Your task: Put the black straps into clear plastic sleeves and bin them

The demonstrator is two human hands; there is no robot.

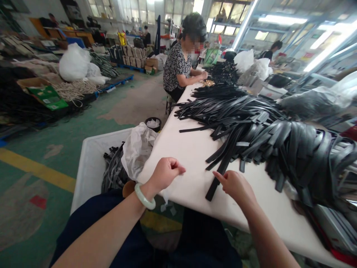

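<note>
My left hand (168,173), with a pale green bangle (144,196) at the wrist, is over the near end of the white-topped table (181,145). Its thumb and fingers are pressed together; anything between them is too small to make out. My right hand (235,186) is closed too, its forefinger pointing left across a flat black strap (213,188). Whether it grips anything is hidden. That strap sticks out toward me from a big heap of black straps (259,137) running along the table.
Left of the table stands a white bin (92,149) with dark straps (114,169) and a white plastic bag (139,147). A co-worker (181,59) sits farther along the table's left side. Clear bags (320,98) lie on the right. Paper scraps (169,209) show below the edge.
</note>
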